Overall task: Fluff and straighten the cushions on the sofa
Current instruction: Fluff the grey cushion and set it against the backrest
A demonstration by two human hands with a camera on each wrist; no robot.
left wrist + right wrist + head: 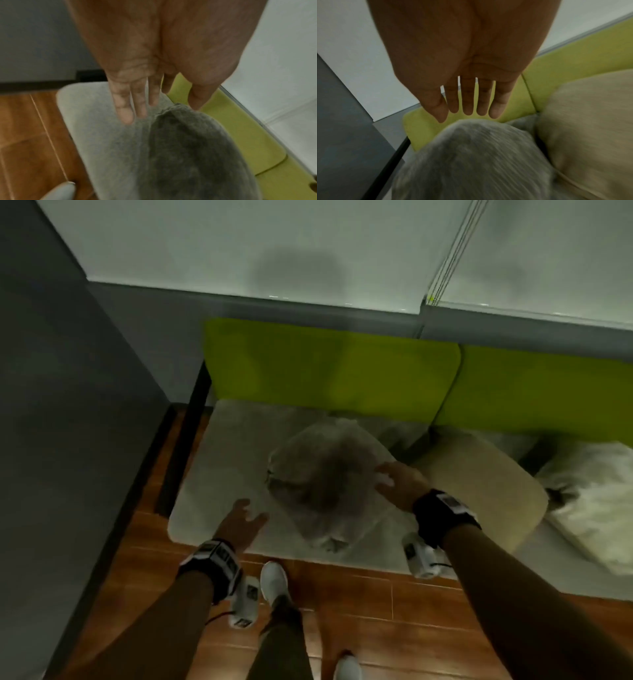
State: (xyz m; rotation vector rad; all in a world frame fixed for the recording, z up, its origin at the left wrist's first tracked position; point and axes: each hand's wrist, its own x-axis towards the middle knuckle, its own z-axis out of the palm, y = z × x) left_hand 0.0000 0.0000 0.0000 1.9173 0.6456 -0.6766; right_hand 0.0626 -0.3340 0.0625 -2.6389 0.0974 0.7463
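A fluffy grey cushion (pixel 325 477) (pixel 180 155) (pixel 471 155) lies on the pale grey sofa seat (pixel 222 460), blurred by motion. My left hand (pixel 245 520) (pixel 145 105) hovers open just left of it, fingers straight and apart from the fur. My right hand (pixel 394 477) (pixel 467 108) is open at the cushion's right edge, fingers straight; whether it touches is unclear. A beige cushion (pixel 479 491) (pixel 590 128) sits to the right, and a white furry cushion (pixel 592 501) lies further right. Green back cushions (pixel 329 371) stand behind.
A dark grey cabinet or wall (pixel 68 422) stands close on the left. The wooden floor (pixel 376 604) runs in front of the sofa, with my white shoes (pixel 274 580) on it. A white wall (pixel 274 244) rises behind the sofa.
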